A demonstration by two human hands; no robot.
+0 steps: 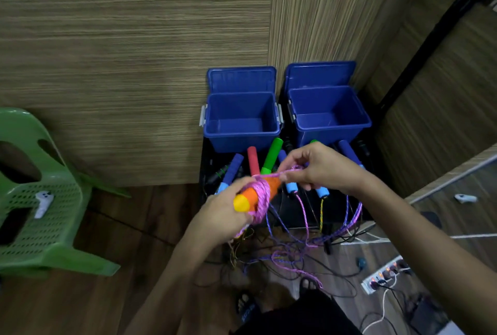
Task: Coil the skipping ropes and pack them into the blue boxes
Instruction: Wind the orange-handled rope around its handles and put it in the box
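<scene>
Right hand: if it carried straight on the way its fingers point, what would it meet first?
Probably the orange handle held in the left hand; the right hand pinches the pink rope just beside it, though depth is unclear.

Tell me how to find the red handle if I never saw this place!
Look for the two open blue boxes; take the left blue box. Right in front of it, handles lie in a row. The red handle sits between a dark blue handle and a bright green handle, and it is the only red one.
</scene>
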